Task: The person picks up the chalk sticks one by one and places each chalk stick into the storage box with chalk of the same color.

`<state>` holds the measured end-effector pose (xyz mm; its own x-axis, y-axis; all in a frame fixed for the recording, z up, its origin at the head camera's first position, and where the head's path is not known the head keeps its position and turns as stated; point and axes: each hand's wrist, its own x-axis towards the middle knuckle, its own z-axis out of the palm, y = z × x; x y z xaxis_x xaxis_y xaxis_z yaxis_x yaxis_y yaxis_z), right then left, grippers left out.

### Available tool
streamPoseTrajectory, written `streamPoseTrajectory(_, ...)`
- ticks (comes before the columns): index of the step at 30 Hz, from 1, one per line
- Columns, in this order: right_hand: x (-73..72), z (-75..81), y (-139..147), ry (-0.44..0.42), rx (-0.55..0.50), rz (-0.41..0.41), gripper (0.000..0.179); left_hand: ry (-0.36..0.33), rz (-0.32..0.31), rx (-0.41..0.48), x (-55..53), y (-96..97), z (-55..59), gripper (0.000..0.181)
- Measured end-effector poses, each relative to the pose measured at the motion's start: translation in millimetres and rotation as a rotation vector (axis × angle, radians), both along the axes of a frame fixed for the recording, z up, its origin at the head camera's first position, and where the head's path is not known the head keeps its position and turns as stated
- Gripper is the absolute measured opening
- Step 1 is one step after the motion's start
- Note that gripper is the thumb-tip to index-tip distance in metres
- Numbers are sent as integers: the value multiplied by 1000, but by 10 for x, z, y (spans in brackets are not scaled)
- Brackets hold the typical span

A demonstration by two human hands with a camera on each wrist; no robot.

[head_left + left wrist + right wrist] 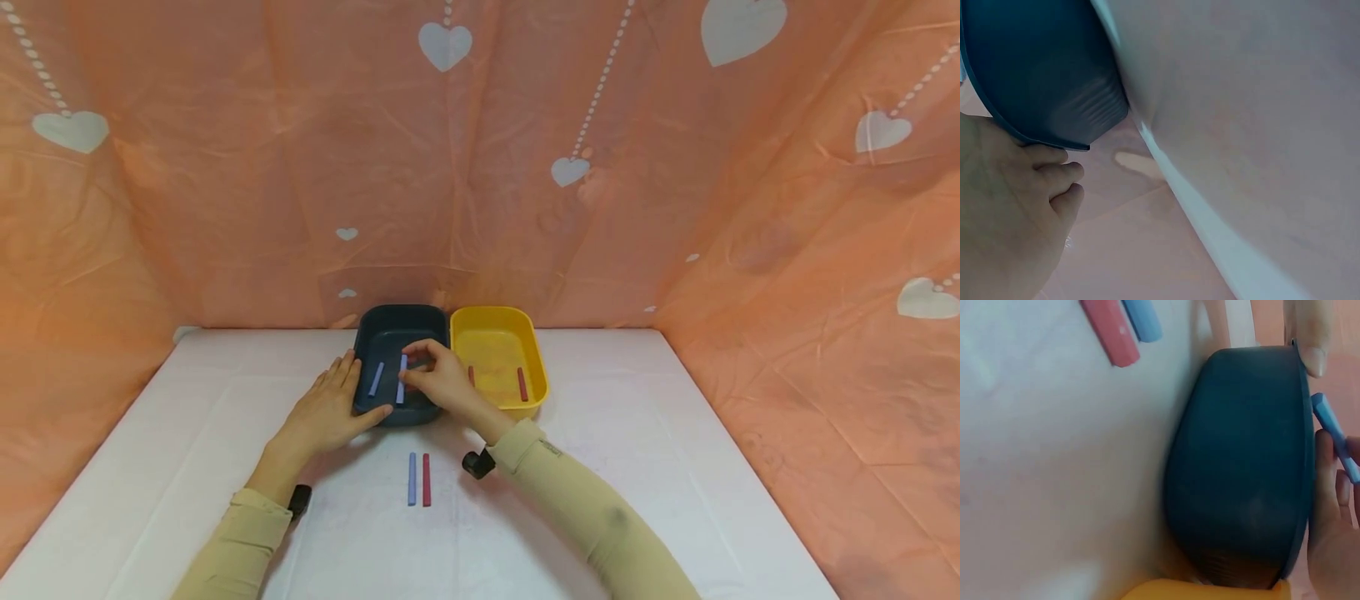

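Note:
My right hand (442, 379) pinches a blue stick (402, 379), chalk-like in shape, over the dark blue bin (363, 333). Close-up in the right wrist view, the held stick (1333, 434) slants above the bin's rim. Another blue stick (377, 379) lies inside this bin, to the left. Against the bin's left side rests my left hand (326, 414), fingers extended along the wall and thumb at the front rim. In the left wrist view its fingers (1063, 178) touch the outside just below the rim.
A yellow bin (538, 367) stands against the dark one's right side. It contains a red stick (522, 384) and a second red stick (471, 375), partly hidden by my right hand. On the white table nearer me, a blue stick (412, 479) and a red stick (427, 480) lie side by side.

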<state>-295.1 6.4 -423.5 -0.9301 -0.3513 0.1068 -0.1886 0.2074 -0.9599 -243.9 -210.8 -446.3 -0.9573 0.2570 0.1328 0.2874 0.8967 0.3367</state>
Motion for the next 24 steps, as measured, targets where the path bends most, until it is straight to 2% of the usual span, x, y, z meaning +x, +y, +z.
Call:
streamPoseTrajectory(8, -146, -14, -144, -63, 16, 8, 35, -20, 4, 11, 14, -14, 21, 109)
streamPoseTrajectory(14, -249, 8, -252, -109, -25, 29, 37, -12, 3, 13, 18, -22, 16, 108)
streamPoseTrajectory(20, -367, -39, -356, -221, -133, 19, 38, -7, 3, 23, 17, -1, 19, 108)
streamPoseTrajectory(24, -442, -89, -400, -305, -170, 16, 41, -4, -4, 25, 16, 21, 39, 107)
